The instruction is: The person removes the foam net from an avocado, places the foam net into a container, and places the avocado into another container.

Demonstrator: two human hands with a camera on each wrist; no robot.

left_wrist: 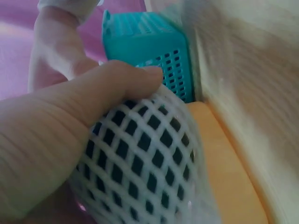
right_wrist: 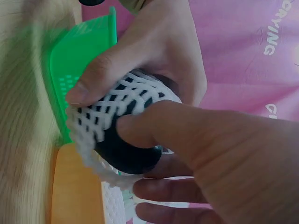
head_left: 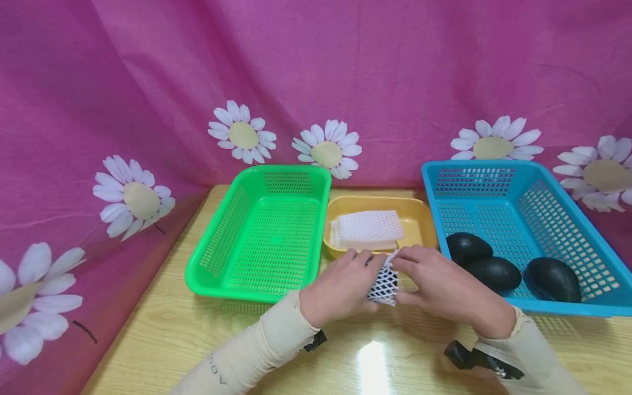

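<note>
Both hands meet in front of the yellow tray (head_left: 419, 219), around a dark avocado (right_wrist: 124, 151) in a white foam net sleeve (head_left: 383, 286). My left hand (head_left: 340, 282) grips the netted part, its thumb lying along the mesh in the left wrist view. At the sleeve's open end, my right hand (head_left: 439, 280) has its thumb on the bare dark skin and its fingers below, by the net's edge. In the right wrist view one end of the avocado is uncovered, while mesh wraps the rest.
More white foam nets (head_left: 370, 227) lie stacked in the yellow tray. A green basket (head_left: 276, 241) with perforated walls stands to its left. On the right, a blue basket (head_left: 474, 211) holds three dark avocados (head_left: 553, 280). A pink flowered cloth (head_left: 395, 82) hangs behind.
</note>
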